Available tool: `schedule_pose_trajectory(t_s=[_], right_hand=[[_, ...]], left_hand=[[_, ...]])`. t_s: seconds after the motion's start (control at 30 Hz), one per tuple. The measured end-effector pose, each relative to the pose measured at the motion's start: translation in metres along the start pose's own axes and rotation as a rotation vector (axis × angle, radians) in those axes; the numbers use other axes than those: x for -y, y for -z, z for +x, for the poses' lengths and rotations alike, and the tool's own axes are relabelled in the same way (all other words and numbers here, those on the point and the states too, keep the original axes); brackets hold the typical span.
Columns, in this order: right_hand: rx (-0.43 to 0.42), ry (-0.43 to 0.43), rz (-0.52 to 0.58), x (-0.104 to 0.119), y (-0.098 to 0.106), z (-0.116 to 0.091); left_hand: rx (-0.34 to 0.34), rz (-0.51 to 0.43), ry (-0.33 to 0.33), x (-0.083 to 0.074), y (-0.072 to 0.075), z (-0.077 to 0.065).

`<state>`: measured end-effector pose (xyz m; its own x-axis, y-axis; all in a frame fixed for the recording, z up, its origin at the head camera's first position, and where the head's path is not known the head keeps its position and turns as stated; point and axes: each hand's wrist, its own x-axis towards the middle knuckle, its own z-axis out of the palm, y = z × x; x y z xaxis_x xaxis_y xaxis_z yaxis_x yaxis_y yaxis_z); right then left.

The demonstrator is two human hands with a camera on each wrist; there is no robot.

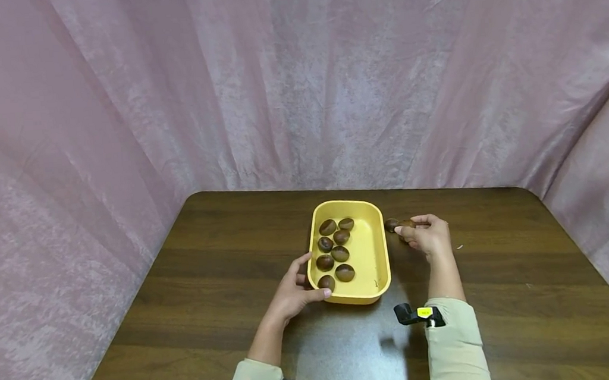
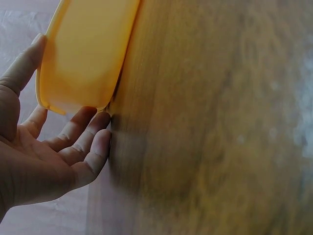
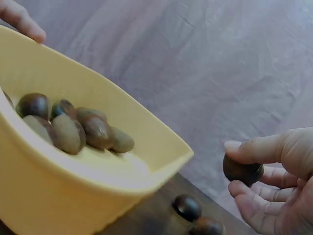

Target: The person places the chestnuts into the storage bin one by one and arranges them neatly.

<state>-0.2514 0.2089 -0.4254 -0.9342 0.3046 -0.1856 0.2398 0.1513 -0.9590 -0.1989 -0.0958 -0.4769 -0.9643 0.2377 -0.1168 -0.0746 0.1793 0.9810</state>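
Observation:
A yellow plastic tub (image 1: pixel 371 250) stands on the table with several brown chestnuts (image 1: pixel 345 272) along its left side. My left hand (image 1: pixel 294 295) grips the tub's near left corner, thumb at the front rim and fingers along the left wall. To the right of the tub, my right hand (image 1: pixel 427 237) pinches a chestnut (image 3: pixel 243 170) between thumb and fingertips. In the right wrist view, this nut is raised above the table. Two more chestnuts lie below it, a dark one (image 3: pixel 187 206) and a browner one (image 3: pixel 208 226), beside the tub's wall.
The dark wood table (image 1: pixel 209 269) reaches back to a pink velvet curtain (image 1: pixel 328 81) that hangs behind it and at both sides. Small pale crumbs (image 1: pixel 459 247) lie to the right of my right hand. Both wrists wear black camera mounts (image 1: pixel 419 315).

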Motion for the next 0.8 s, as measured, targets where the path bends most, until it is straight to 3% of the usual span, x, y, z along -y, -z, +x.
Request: schedule_pose_trajectory(t_s=[0.37,0.8], right_hand=[[0.060,0.001,0.121,0.011,-0.028,0.005],[0.138,0.013,0.077,0.017,-0.060,0.016]], left_hand=[[-0.001,0.006,-0.004,0.001,0.002,0.000],[-0.004,0.006,-0.004,0.002,0.002,-0.001]])
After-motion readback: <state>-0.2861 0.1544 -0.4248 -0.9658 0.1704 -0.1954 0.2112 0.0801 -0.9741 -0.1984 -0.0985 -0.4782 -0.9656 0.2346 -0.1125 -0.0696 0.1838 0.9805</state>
